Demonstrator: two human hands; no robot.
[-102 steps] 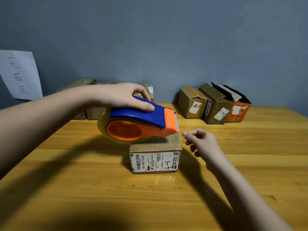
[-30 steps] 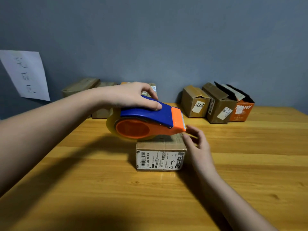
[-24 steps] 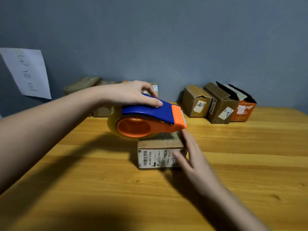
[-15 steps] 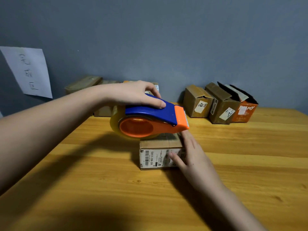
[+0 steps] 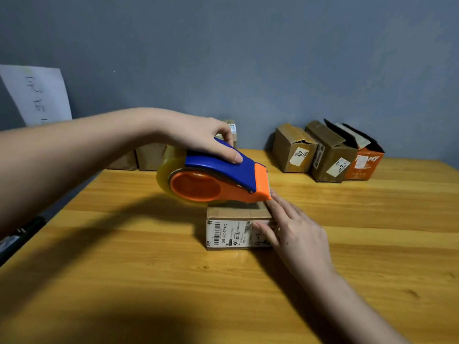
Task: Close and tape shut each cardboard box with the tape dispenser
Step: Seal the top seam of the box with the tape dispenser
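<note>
Your left hand [image 5: 198, 135] grips the blue handle of the tape dispenser [image 5: 216, 180], fingers curled over the top and the thumb laid flat along the near side of the handle. You hold the dispenser in the air just above the small cardboard box [image 5: 233, 227], with its orange toothed blade end pointing toward 3 o'clock and tipped down to the box's top right edge. The clear tape roll [image 5: 164, 175] sits at the dispenser's 9 o'clock end around the orange hub.

Your right hand [image 5: 295, 234] rests against the right end of the box at 3 o'clock, fingers straight and spread over the top corner, thumb pressed on the front face over the white barcode label [image 5: 228, 233]. The fingertips [image 5: 272, 194] lie just below the blade. The box stands on the wooden table [image 5: 149, 281] near its middle, flaps down.

At 1 o'clock from the box, well apart, three more boxes [image 5: 327, 152] stand against the grey wall, the rightmost orange with its flaps up. At 11 o'clock, behind your left arm, brown boxes [image 5: 149, 157] line the wall. A white paper sheet [image 5: 37, 95] with handwriting hangs at 10 o'clock.
</note>
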